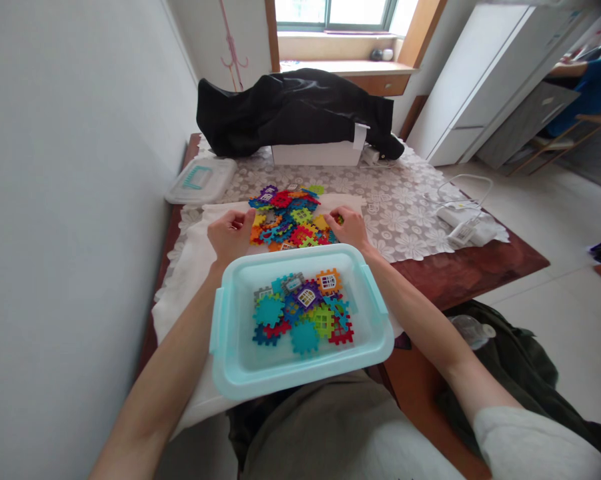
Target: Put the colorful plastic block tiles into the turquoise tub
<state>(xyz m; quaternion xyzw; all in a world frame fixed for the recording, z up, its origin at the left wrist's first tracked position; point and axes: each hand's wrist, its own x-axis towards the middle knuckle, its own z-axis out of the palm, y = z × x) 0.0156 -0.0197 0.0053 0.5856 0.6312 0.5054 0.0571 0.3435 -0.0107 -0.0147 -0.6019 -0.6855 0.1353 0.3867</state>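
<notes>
A pile of colourful interlocking plastic tiles [287,217] lies on a white cloth [195,253] on the table. My left hand [230,235] rests closed at the pile's left edge, fingers curled against the tiles. At the pile's right edge, my right hand [349,225] has its fingers pinched on a tile. A pale blue plastic bin [230,373] sits on my lap at the table's near edge and holds several more tiles [303,310].
The bin's lid [200,180] lies at the table's back left. A white box [315,153] under a black garment [295,110] stands at the back. A white charger with cable [463,223] lies on the right. A wall runs along the left. A dark bag [505,367] lies on the floor.
</notes>
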